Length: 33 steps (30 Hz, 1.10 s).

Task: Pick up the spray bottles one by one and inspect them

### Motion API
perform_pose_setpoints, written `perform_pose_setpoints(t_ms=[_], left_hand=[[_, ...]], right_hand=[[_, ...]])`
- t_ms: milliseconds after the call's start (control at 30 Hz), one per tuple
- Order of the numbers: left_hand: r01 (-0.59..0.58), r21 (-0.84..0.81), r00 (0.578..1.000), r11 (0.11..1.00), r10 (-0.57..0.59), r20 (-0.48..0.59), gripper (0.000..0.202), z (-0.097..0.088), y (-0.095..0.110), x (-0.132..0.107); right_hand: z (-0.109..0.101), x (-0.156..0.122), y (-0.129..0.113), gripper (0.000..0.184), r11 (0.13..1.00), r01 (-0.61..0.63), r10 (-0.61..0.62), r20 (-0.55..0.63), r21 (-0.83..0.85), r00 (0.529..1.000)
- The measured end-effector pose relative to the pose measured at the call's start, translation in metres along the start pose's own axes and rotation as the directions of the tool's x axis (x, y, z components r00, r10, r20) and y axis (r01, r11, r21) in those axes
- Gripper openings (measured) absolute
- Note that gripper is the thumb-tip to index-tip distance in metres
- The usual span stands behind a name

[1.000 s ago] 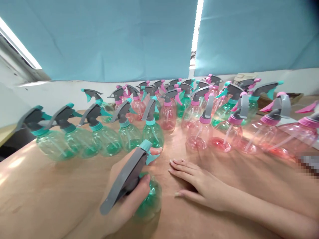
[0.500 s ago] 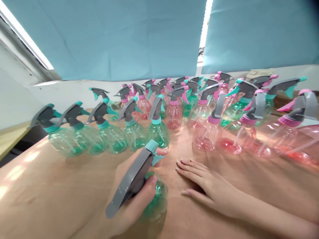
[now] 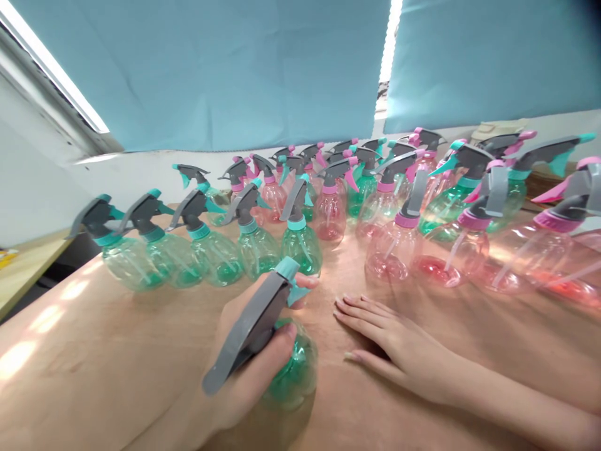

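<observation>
My left hand is wrapped round the neck of a green spray bottle in front of me. That bottle has a grey head with a turquoise nozzle and trigger, and my fingers are by the trigger. My right hand lies flat on the wooden table, fingers stretched out, holding nothing. Just beyond my left hand stands another green spray bottle, at the right end of a row of green ones. Past my right hand is a clear pink spray bottle with a grey and pink head.
Several green spray bottles line the left side. Several pink spray bottles stand on the right, with mixed colours behind. A blue sheet hangs at the back. Another pale surface adjoins at the far left.
The view has shifted slightly, so the bottles appear a little to the right. My left hand keeps its grip on the green spray bottle, and my right hand stays flat.
</observation>
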<state>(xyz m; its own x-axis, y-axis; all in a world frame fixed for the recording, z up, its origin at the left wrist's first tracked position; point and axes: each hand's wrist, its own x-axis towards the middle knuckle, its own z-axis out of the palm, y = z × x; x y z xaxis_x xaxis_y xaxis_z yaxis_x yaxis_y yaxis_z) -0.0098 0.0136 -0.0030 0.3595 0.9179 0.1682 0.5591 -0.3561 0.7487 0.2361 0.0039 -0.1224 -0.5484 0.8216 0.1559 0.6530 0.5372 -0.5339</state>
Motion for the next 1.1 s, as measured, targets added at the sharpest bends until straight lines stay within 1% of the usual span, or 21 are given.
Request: perform_pose_setpoints(t_ms=[167, 267, 367, 500, 567, 667, 767, 833, 967, 1033, 1100], left_hand=[[0.007, -0.017, 1.000, 1.000, -0.007, 0.002, 0.044, -0.0008, 0.0029, 0.0001], [0.020, -0.044, 1.000, 0.999, -0.020, 0.009, 0.042, 0.0004, 0.0021, -0.0008], [0.032, -0.097, 0.999, 0.995, -0.033, -0.010, 0.038, 0.0020, 0.0018, -0.0006], [-0.003, -0.139, 1.000, 0.990, 0.002, -0.008, 0.036, 0.0025, 0.0018, -0.0006], [0.006, -0.159, 1.000, 0.987, -0.007, -0.004, 0.031, 0.0030, 0.0013, -0.0016], [0.050, -0.201, 0.998, 0.978, -0.054, -0.013, 0.021, 0.0038, -0.0009, -0.0036], [0.038, -0.210, 0.999, 0.977, -0.040, -0.008, 0.016, 0.0023, -0.0040, -0.0047], [0.015, -0.177, 1.000, 0.984, -0.018, -0.011, 0.019, 0.0001, -0.0053, -0.0050], [0.012, -0.093, 1.000, 0.996, -0.013, -0.009, 0.040, -0.0030, -0.0049, -0.0054], [0.001, -0.112, 1.000, 0.994, 0.001, 0.015, 0.045, -0.0025, -0.0046, -0.0056], [-0.003, -0.156, 1.000, 0.988, 0.005, 0.012, 0.047, -0.0011, -0.0054, -0.0059]], right_hand=[[-0.0016, -0.0022, 0.0013, 0.057, 0.999, 0.019, -0.019, -0.009, 0.035, 1.000], [-0.0014, -0.0030, 0.0029, 0.056, 1.000, 0.012, -0.012, 0.012, 0.022, 1.000], [-0.0010, -0.0033, 0.0043, 0.057, 1.000, 0.006, -0.006, 0.032, 0.011, 0.999], [-0.0011, -0.0036, 0.0052, 0.057, 1.000, -0.009, 0.009, 0.056, -0.010, 0.998], [-0.0015, -0.0038, 0.0053, 0.057, 1.000, -0.015, 0.016, 0.063, -0.015, 0.998], [-0.0021, -0.0041, 0.0050, 0.057, 1.000, -0.019, 0.019, 0.052, 0.005, 0.998], [-0.0021, -0.0045, 0.0044, 0.056, 1.000, -0.022, 0.021, 0.045, 0.015, 0.999], [-0.0018, -0.0046, 0.0043, 0.056, 1.000, -0.018, 0.017, 0.039, 0.019, 0.999], [-0.0012, -0.0044, 0.0046, 0.056, 0.999, -0.005, 0.004, 0.013, 0.048, 1.000], [-0.0014, -0.0041, 0.0045, 0.056, 0.999, -0.008, 0.007, 0.019, 0.051, 1.000], [-0.0021, -0.0037, 0.0041, 0.056, 0.999, -0.017, 0.015, 0.032, 0.047, 0.999]])
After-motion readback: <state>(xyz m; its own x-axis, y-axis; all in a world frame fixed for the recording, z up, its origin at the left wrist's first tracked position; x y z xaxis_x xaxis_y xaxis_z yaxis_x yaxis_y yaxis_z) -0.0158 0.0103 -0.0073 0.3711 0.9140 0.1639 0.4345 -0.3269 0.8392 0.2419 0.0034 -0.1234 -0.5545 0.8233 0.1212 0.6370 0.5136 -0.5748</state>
